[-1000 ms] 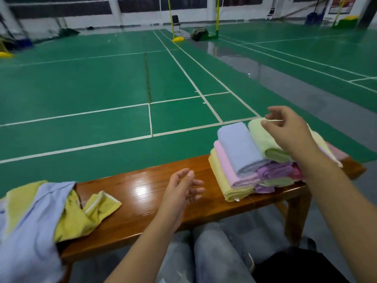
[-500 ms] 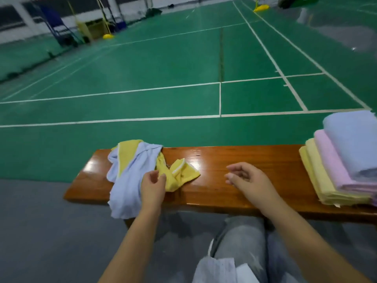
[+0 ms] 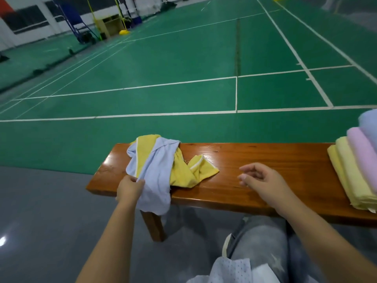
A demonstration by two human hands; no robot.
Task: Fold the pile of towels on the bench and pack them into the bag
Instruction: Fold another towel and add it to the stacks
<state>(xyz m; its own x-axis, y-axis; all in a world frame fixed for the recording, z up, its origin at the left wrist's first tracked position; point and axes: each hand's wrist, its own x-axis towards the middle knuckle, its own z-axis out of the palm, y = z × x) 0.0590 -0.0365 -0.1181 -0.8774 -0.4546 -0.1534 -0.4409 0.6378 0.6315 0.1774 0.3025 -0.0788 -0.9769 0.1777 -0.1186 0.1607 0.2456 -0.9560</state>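
Observation:
Two unfolded towels lie crumpled at the left end of the wooden bench (image 3: 265,160): a pale blue towel (image 3: 157,176) draped over a yellow towel (image 3: 183,174), the blue one hanging over the bench's front edge. My left hand (image 3: 129,188) pinches the blue towel's near edge. My right hand (image 3: 263,180) hovers over the middle of the bench with fingers loosely curled, holding nothing. A stack of folded towels (image 3: 355,166), yellow, pink and blue, sits at the right end, cut off by the frame. No bag can be made out with certainty.
Green court floor with white lines stretches beyond the bench. Grey floor lies on the near side. My knees in grey jeans (image 3: 261,242) sit below the bench's front edge, with a pale dotted fabric item (image 3: 230,270) on my lap. Court equipment stands far back left.
The view swung left from the folded stack to the crumpled towels. My left hand reached to the blue towel and took hold of its edge. My right hand left the stack and moved over the bench's middle.

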